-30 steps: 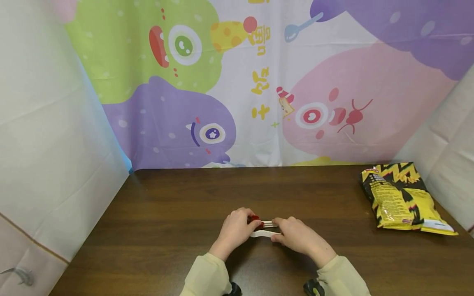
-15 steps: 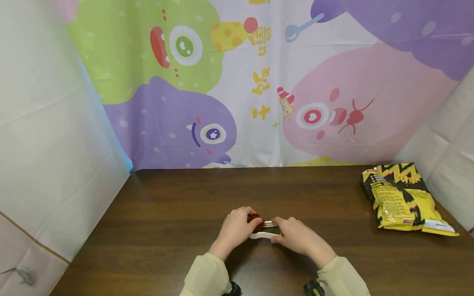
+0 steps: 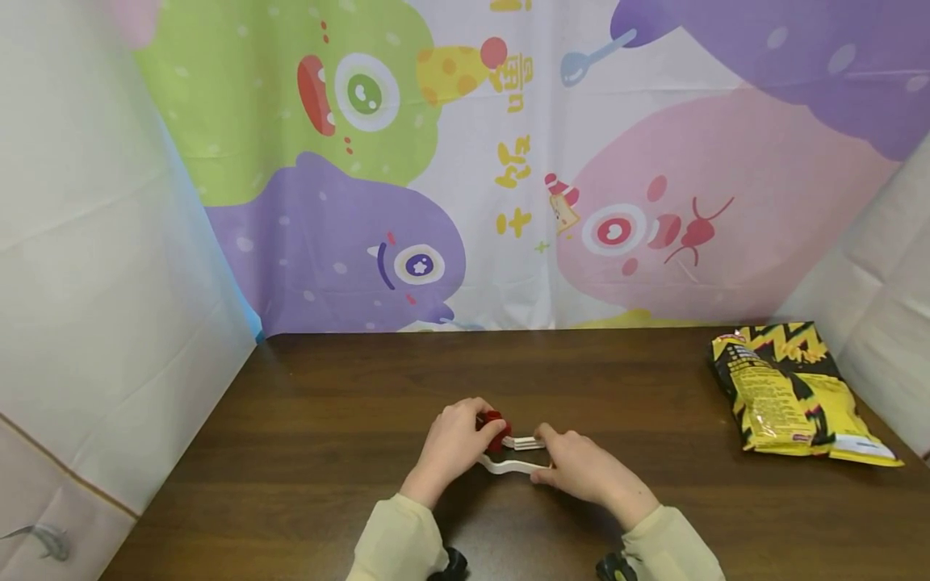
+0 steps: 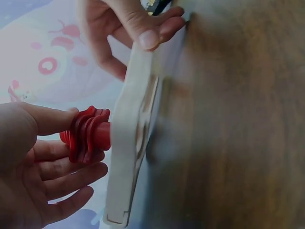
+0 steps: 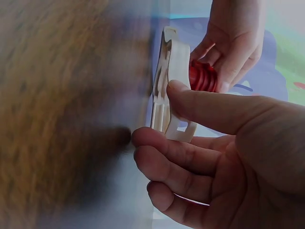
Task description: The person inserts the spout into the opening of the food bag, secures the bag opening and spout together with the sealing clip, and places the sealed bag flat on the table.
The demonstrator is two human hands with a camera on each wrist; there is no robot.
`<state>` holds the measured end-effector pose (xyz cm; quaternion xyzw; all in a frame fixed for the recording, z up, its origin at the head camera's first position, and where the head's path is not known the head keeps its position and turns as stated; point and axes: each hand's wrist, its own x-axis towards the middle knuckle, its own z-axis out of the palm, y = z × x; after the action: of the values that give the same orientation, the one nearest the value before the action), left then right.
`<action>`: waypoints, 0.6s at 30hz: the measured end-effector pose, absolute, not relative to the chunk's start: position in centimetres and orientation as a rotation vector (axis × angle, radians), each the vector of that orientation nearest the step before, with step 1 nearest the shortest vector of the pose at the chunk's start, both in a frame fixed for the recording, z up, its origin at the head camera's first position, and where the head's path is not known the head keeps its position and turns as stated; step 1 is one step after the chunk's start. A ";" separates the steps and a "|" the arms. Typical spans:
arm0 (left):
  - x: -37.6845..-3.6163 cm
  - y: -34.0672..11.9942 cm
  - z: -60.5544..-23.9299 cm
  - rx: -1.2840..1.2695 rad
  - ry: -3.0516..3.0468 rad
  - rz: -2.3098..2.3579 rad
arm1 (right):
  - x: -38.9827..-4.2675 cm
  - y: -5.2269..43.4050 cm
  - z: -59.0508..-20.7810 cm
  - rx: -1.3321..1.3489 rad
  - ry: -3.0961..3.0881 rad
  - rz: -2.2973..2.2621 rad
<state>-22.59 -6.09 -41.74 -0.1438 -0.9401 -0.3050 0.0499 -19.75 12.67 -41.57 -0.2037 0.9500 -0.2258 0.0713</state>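
Observation:
In the head view, a can opener with white handles and a red turning knob is held low over the table between both hands. The left hand holds the ridged knob with its thumb on one side and fingers on the other. At the other end, the right hand pinches the handles; in the right wrist view, its thumb lies on the white surface and its fingers are curled underneath. Between the hands the two handles stand apart. Part of the can opener is hidden behind the left fingers.
A black and yellow snack bag lies at the right back of the brown wooden table. A cartoon-printed cloth hangs behind the table, and pale cloth walls stand at both sides.
The left hand has shifted slightly left and away from the body, and more of the red knob shows. The white handles have turned a little; the right hand stays nearly in place.

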 end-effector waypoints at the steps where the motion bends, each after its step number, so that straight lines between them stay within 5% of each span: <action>1: -22.6 -6.2 -41.6 -0.436 -2.854 -0.931 | -19.7 12.6 -41.6 -0.609 2.853 -0.682; 18: -22.4 -6.7 -40.6 -0.448 -2.828 -1.059 | -19.8 12.7 -42.1 -0.576 2.784 -0.693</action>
<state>-22.37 -6.75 -40.58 -0.1465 -0.9254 -0.3466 0.0444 -19.79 12.65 -42.09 -0.1956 0.9459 -0.2353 0.1077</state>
